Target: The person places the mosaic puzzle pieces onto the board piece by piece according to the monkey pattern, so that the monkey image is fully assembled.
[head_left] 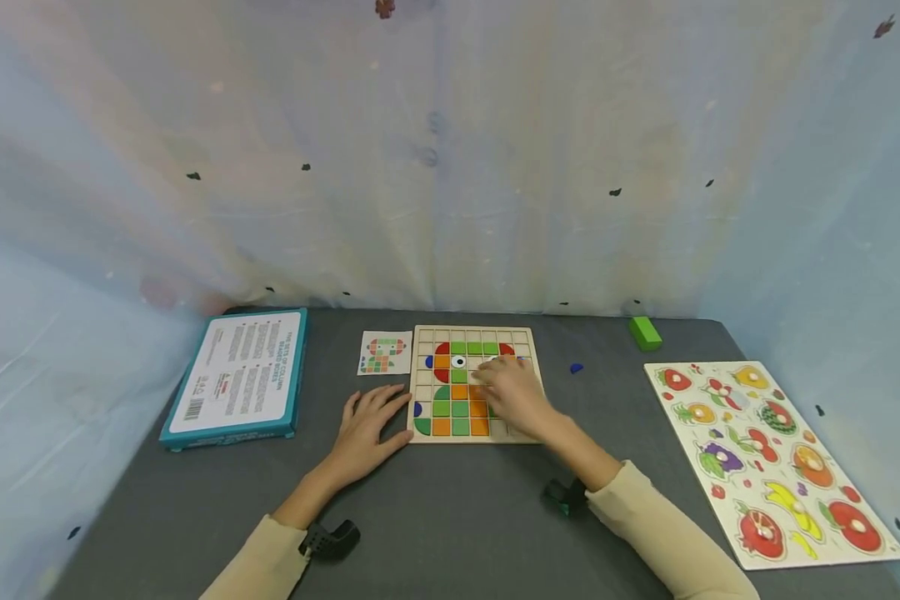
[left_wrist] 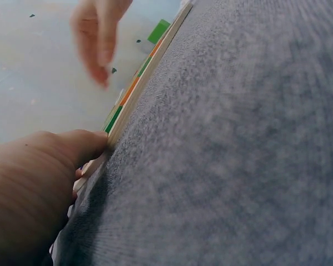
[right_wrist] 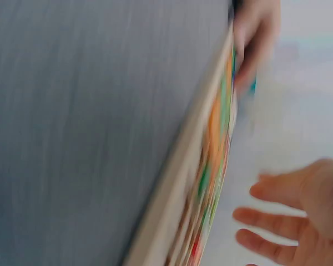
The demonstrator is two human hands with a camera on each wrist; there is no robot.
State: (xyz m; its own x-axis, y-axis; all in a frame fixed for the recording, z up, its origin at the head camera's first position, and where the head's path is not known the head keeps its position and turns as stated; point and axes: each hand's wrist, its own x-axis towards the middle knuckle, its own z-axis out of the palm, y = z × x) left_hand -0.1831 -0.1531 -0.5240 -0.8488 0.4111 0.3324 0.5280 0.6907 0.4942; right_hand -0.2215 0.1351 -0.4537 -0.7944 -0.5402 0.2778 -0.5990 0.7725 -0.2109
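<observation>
A square wooden grid board (head_left: 474,331) lies on the table, its cells partly filled with green, orange, red and blue mosaic tiles. My left hand (head_left: 367,432) rests at the board's left edge, thumb and fingertips touching its side. Over the right part of the grid hovers my right hand (head_left: 516,393); in the right wrist view its fingers (right_wrist: 266,221) are spread apart, and no piece shows between them. Several cells beneath it are hidden. Left of the board sits a small pattern card (head_left: 386,352). A dark blue piece (head_left: 576,367) lies to the board's right.
A teal-edged box (head_left: 232,375) with a printed white label lies at the left. Further right are a green block (head_left: 645,333) near the back edge and a fruit puzzle board (head_left: 776,462). A pale curtain (head_left: 450,167) hangs behind the table.
</observation>
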